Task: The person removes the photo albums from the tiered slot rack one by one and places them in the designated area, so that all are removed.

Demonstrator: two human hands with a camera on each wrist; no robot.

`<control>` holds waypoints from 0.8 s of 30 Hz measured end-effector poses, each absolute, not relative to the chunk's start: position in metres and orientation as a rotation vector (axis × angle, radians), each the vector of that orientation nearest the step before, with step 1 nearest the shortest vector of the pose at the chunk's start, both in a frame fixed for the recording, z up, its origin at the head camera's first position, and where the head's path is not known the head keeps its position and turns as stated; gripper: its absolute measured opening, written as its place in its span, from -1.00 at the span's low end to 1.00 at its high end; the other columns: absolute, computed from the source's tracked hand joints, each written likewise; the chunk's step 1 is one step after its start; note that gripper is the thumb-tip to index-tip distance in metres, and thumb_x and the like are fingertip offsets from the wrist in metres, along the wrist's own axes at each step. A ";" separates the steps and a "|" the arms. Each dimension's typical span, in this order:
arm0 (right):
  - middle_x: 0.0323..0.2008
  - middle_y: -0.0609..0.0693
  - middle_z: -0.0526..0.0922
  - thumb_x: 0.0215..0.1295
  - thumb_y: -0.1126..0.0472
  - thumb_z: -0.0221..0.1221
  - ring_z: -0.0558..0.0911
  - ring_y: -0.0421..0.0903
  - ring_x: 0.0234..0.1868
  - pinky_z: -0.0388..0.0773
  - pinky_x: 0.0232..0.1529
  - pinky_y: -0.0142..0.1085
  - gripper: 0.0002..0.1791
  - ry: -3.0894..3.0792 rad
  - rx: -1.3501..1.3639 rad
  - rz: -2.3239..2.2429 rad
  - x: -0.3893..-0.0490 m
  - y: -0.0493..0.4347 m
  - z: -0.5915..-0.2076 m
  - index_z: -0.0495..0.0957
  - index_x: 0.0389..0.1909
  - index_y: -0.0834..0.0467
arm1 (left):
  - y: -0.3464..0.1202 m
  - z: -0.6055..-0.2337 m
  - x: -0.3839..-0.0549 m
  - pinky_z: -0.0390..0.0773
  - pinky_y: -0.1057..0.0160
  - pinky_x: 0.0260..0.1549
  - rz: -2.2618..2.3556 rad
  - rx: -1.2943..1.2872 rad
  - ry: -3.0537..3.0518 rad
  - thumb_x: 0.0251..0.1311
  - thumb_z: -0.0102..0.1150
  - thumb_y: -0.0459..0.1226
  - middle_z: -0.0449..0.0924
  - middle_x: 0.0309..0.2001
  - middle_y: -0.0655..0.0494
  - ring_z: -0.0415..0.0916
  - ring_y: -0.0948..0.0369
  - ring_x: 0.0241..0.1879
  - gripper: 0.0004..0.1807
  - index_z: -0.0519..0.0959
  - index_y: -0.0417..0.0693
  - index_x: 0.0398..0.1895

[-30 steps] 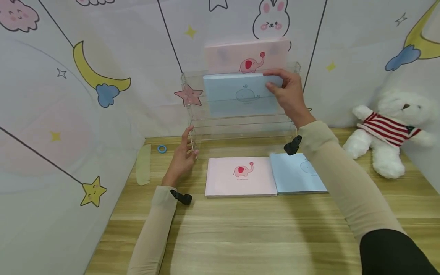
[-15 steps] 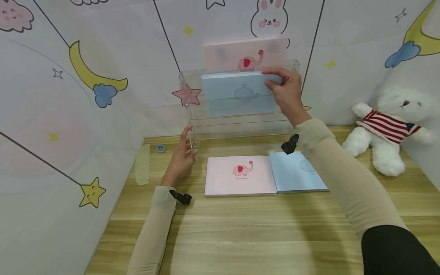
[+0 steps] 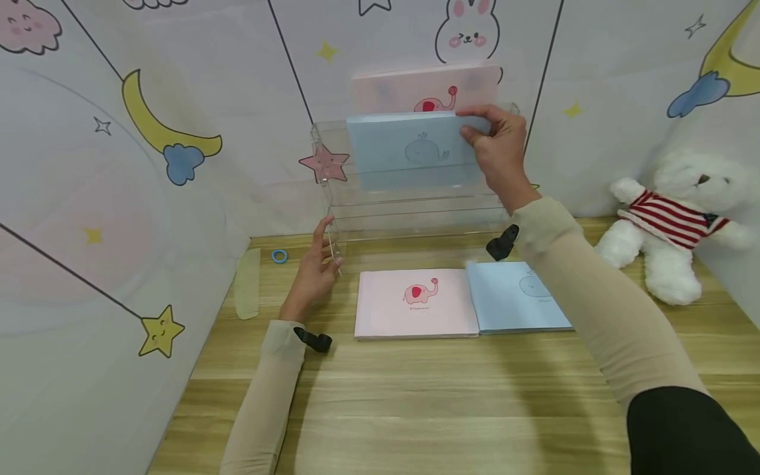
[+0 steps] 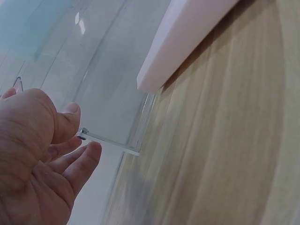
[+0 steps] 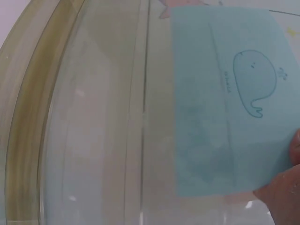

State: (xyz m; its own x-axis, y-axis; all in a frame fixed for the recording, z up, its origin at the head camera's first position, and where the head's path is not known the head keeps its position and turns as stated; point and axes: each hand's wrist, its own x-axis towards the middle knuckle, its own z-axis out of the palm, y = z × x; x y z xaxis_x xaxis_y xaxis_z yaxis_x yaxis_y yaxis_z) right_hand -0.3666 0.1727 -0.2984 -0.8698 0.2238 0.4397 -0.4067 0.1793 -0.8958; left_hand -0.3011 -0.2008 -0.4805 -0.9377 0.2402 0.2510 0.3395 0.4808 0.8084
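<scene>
My right hand pinches the upper right corner of a light blue booklet with a whale drawing, thumb in front and fingers behind. The booklet stands upright at a clear acrylic rack, its lower part seen through a clear panel. In the right wrist view the whale shows sideways, with the thumb at the booklet's edge. My left hand holds the rack's lower left side edge, thumb and fingers on either side of it in the left wrist view. Behind the blue booklet stands a pink elephant booklet, partly covered.
On the wooden table before the rack lie another pink elephant booklet and another blue whale booklet, side by side. A blue ring and a pale green strip lie left. A white teddy bear sits right.
My right hand has raised the blue booklet a little, and its top edge now covers more of the pink booklet's elephant. The left hand stays on the rack's edge.
</scene>
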 end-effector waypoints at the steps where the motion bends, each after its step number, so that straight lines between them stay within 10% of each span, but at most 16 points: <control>1: 0.01 -0.14 0.87 0.39 0.39 0.38 0.70 -0.19 0.20 0.70 0.23 -0.38 -0.74 -1.970 0.177 1.744 -0.366 0.173 -0.296 0.87 -0.04 0.03 | -0.201 -0.480 -0.301 0.67 -0.23 0.30 -1.464 -0.510 -2.614 0.51 0.10 -0.53 0.37 0.47 -0.36 0.51 -0.31 0.45 0.07 -0.15 0.64 0.73; 24: -0.06 -0.11 0.88 0.33 0.51 0.37 0.81 -0.21 0.04 0.74 0.16 -0.37 -0.70 -1.849 0.236 1.822 -0.350 0.171 -0.261 0.88 -0.12 0.07 | -0.201 -0.480 -0.301 0.67 -0.22 0.31 -1.446 -0.492 -2.638 0.52 0.09 -0.52 0.37 0.46 -0.36 0.50 -0.30 0.46 0.05 -0.14 0.57 0.73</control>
State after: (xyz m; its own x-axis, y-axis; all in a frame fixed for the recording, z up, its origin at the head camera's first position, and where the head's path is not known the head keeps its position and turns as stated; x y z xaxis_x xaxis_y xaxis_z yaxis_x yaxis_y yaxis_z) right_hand -0.3499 0.1713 -0.2607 -0.8450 0.2370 0.4793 -0.4757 0.0763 -0.8763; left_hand -0.3013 -0.2012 -0.4796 -0.9436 0.2349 0.2333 0.3230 0.4991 0.8041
